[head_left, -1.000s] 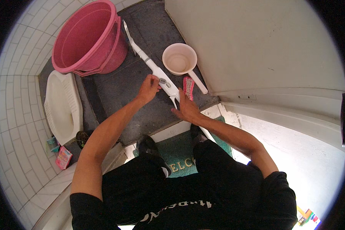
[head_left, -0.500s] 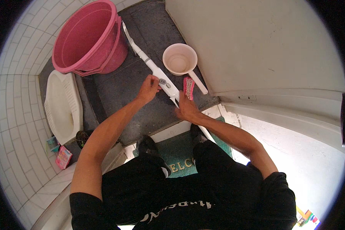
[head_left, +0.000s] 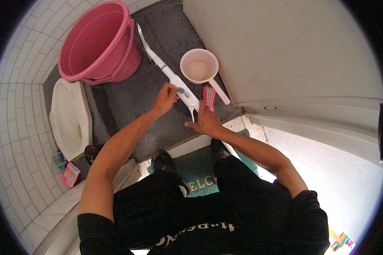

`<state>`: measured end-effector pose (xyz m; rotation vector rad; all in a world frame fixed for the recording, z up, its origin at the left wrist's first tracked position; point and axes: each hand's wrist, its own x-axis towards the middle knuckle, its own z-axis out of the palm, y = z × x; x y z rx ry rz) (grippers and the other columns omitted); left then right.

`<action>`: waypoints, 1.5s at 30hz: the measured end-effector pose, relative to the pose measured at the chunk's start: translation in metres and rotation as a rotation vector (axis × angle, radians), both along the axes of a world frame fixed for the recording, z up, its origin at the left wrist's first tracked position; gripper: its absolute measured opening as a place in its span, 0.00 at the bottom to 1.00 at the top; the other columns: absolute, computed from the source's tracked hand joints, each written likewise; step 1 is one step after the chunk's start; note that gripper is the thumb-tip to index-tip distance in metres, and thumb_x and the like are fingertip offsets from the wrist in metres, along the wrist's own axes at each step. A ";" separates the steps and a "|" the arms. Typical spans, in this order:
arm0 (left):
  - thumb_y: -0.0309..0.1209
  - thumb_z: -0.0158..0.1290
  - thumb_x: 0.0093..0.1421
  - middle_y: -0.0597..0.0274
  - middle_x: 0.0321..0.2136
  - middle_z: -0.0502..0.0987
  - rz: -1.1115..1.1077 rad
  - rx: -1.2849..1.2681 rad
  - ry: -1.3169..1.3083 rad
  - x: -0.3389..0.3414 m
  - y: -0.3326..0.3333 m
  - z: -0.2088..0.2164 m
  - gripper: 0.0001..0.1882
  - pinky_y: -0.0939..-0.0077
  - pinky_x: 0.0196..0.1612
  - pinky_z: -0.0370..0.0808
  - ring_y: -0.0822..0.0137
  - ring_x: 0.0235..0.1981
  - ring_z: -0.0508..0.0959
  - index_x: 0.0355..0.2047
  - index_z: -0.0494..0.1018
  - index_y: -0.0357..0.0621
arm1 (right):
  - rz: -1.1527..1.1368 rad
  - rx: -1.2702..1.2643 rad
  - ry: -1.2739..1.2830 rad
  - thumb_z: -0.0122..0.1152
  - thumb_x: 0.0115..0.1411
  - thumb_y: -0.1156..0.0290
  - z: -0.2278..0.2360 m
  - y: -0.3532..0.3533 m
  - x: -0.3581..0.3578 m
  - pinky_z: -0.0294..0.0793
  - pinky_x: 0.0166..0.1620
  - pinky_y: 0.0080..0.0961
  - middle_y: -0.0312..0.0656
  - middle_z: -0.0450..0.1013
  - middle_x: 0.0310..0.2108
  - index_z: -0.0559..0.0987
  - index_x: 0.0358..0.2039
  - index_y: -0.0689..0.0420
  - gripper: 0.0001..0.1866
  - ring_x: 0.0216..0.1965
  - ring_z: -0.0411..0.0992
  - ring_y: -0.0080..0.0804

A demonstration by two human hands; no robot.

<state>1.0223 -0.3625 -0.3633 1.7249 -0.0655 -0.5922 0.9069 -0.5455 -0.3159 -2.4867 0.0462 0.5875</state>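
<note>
Dark grey tiled floor [head_left: 132, 100] meets white oblong wall tiles [head_left: 19, 108]. A round pink plastic bucket [head_left: 131, 59] opens toward me; whether the pale plastic dipper [head_left: 213, 66] holds water, I can't tell. A long white plastic tool [head_left: 189, 98] slants between them, its edge pinched by the left hand [head_left: 163, 101]; the right hand [head_left: 210, 122] covers its handle, grip hidden.

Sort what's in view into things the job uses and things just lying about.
In the job: white long-handled tool; left hand and right hand on it.

Apparently lying about: pink bucket, pale dipper, pink brush, pink packet.
</note>
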 end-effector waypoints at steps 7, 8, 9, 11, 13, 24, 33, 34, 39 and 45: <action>0.39 0.43 0.69 0.58 0.37 0.71 0.006 -0.008 0.009 0.000 0.002 -0.004 0.15 0.72 0.37 0.78 0.68 0.34 0.78 0.41 0.64 0.38 | -0.014 -0.010 0.007 0.69 0.50 0.55 -0.007 0.000 0.001 0.74 0.46 0.51 0.68 0.66 0.44 0.46 0.61 0.69 0.52 0.45 0.72 0.63; 0.39 0.43 0.69 0.58 0.37 0.71 0.003 -0.010 0.012 0.000 0.003 -0.004 0.15 0.72 0.37 0.78 0.68 0.34 0.78 0.42 0.64 0.38 | 0.013 -0.006 0.000 0.67 0.51 0.60 -0.010 -0.002 0.002 0.75 0.45 0.51 0.68 0.67 0.43 0.47 0.61 0.70 0.49 0.44 0.72 0.64; 0.39 0.43 0.69 0.58 0.37 0.71 0.002 -0.010 0.013 0.000 0.002 -0.003 0.15 0.72 0.37 0.78 0.68 0.34 0.78 0.42 0.64 0.38 | 0.039 -0.005 -0.007 0.65 0.52 0.64 -0.014 -0.005 0.002 0.75 0.44 0.51 0.68 0.67 0.43 0.47 0.60 0.70 0.46 0.43 0.73 0.64; 0.39 0.43 0.69 0.58 0.37 0.71 -0.005 0.007 0.019 0.000 0.000 0.000 0.15 0.72 0.38 0.78 0.68 0.34 0.78 0.42 0.64 0.38 | 0.051 -0.011 -0.040 0.63 0.53 0.67 -0.021 -0.009 -0.001 0.75 0.44 0.51 0.69 0.68 0.42 0.47 0.60 0.70 0.44 0.42 0.73 0.65; 0.39 0.43 0.69 0.58 0.37 0.71 -0.003 0.006 0.018 0.000 0.000 0.002 0.15 0.72 0.37 0.78 0.68 0.34 0.78 0.42 0.64 0.38 | 0.065 -0.017 -0.076 0.62 0.53 0.70 -0.025 -0.013 -0.002 0.76 0.43 0.51 0.70 0.68 0.42 0.48 0.60 0.71 0.42 0.41 0.73 0.65; 0.39 0.43 0.69 0.58 0.36 0.72 0.007 -0.014 0.004 -0.001 0.003 -0.003 0.14 0.73 0.37 0.78 0.68 0.34 0.79 0.41 0.65 0.38 | 0.017 0.007 0.047 0.69 0.51 0.51 0.014 0.001 0.003 0.74 0.46 0.51 0.72 0.64 0.47 0.48 0.60 0.72 0.52 0.46 0.71 0.64; 0.39 0.44 0.69 0.58 0.37 0.72 -0.008 -0.006 -0.007 0.000 0.002 -0.004 0.13 0.72 0.37 0.80 0.67 0.34 0.79 0.41 0.64 0.39 | 0.051 0.028 0.009 0.66 0.53 0.59 -0.004 -0.005 0.003 0.75 0.44 0.50 0.73 0.65 0.44 0.46 0.59 0.74 0.49 0.46 0.71 0.66; 0.39 0.44 0.69 0.58 0.37 0.72 -0.004 -0.009 0.000 0.000 0.001 -0.005 0.13 0.72 0.37 0.80 0.68 0.34 0.79 0.41 0.64 0.40 | 0.051 0.028 0.009 0.66 0.53 0.59 -0.009 -0.007 0.002 0.75 0.44 0.50 0.73 0.65 0.44 0.46 0.59 0.74 0.49 0.46 0.71 0.66; 0.39 0.44 0.69 0.58 0.37 0.72 0.002 -0.010 0.002 0.000 0.003 -0.006 0.13 0.71 0.37 0.80 0.68 0.34 0.79 0.41 0.64 0.40 | 0.062 -0.035 0.012 0.62 0.54 0.68 -0.026 -0.011 0.001 0.74 0.42 0.52 0.72 0.67 0.42 0.48 0.58 0.72 0.41 0.42 0.72 0.67; 0.38 0.44 0.69 0.57 0.36 0.72 0.003 -0.005 0.001 -0.001 0.002 0.000 0.14 0.72 0.37 0.78 0.67 0.34 0.79 0.42 0.65 0.37 | 0.086 0.009 0.029 0.64 0.56 0.60 -0.012 -0.011 0.002 0.74 0.43 0.51 0.72 0.67 0.44 0.48 0.59 0.71 0.44 0.43 0.72 0.65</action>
